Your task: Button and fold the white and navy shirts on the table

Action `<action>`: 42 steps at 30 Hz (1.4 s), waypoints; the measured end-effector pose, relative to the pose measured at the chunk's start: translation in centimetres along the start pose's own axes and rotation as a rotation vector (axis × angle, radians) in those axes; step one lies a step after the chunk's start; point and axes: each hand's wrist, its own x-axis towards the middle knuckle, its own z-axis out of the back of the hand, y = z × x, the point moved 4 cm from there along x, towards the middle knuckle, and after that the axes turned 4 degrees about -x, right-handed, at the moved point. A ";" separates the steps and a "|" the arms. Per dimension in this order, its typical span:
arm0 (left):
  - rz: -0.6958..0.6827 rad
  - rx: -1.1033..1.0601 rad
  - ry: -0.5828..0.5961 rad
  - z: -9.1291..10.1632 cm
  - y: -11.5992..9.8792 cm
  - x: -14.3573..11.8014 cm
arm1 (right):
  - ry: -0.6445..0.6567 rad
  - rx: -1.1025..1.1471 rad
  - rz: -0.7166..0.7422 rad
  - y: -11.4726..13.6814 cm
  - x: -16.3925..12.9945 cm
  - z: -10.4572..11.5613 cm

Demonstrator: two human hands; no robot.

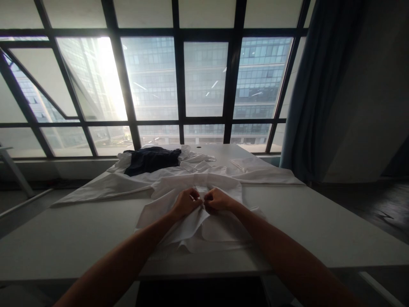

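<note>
A white shirt [179, 187] lies spread across the middle of a white table [319, 221], its sleeves reaching out to both sides. My left hand [185, 203] and my right hand [217, 200] meet over the shirt's centre front, fingers pinched on the white fabric close together. Both forearms stretch in from the near edge. Exactly what the fingertips grip, a button or just cloth, is too small to tell.
A dark garment [151, 160] sits on more white cloth at the table's far left. A folded white piece [247, 163] lies at the far right. Large windows [204, 81] stand behind, and a dark curtain [315, 94] hangs at right.
</note>
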 end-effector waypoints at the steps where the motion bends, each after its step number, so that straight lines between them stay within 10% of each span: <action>1: -0.011 0.035 0.009 0.0 0.0 0.0 | 0.012 0.005 0.002 0.0 -0.1 0.0; 6: -0.034 0.193 0.132 1.2 -0.4 0.2 | -0.021 -0.128 0.062 0.4 -0.3 2.2; 10: 0.021 0.329 0.476 1.7 -1.0 -0.1 | -0.170 -0.351 0.054 0.0 -1.0 5.7; 19: 0.015 0.574 0.935 0.5 -3.5 -7.0 | 0.243 -0.565 -0.183 -1.6 -6.6 5.1; 24: -0.142 0.537 0.977 1.6 -4.9 -6.0 | 0.373 -0.629 -0.207 0.5 -6.4 6.4; 31: -0.091 0.682 0.551 4.7 -0.3 -0.1 | -0.049 -0.842 -0.188 -3.5 -2.7 8.0; 36: -0.087 0.748 0.641 5.8 3.1 -2.7 | -0.035 -0.785 -0.220 -8.0 -4.1 5.6; 42: -0.082 0.765 0.669 6.4 1.4 -1.2 | 0.001 -0.770 -0.220 -6.2 -3.1 7.7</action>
